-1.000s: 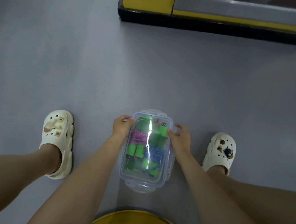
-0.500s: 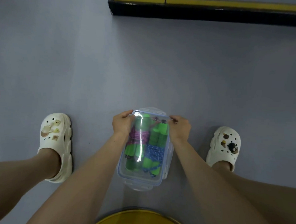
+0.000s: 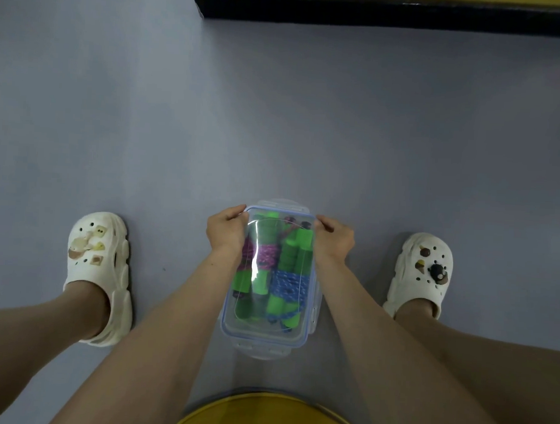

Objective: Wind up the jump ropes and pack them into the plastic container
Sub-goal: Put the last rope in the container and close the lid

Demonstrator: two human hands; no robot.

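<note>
- Both hands have crept from the long sides of the plastic container (image 3: 316, 306) to its far corners, and the box now lies straighter between the feet.
- Head view: the left hand (image 3: 225, 231) curls its fingers over the far-left corner of the lid (image 3: 262, 340), and the right hand (image 3: 334, 239) does the same at the far-right corner. Both grasp the lid's edge and nothing else.
- The container rests on the floor (image 3: 146, 140). The wound jump ropes (image 3: 289, 282), pink and blue cord with green handles, lie inside it under the clear lid.
- The far flap (image 3: 277, 203) and the near flap (image 3: 265, 352) both stick outward, so the lid looks seated but not yet clipped.
- To do this step well, press both far corners down evenly, keeping the base flat on the floor.
- One green handle (image 3: 303, 242) lies close under the lid by the far-right corner. Check that it and the cord clear the seal.
- Then fold opposite flaps as a pair, so the lid does not tilt.
- A white clog (image 3: 97, 267) stands well apart on the container's left.
</note>
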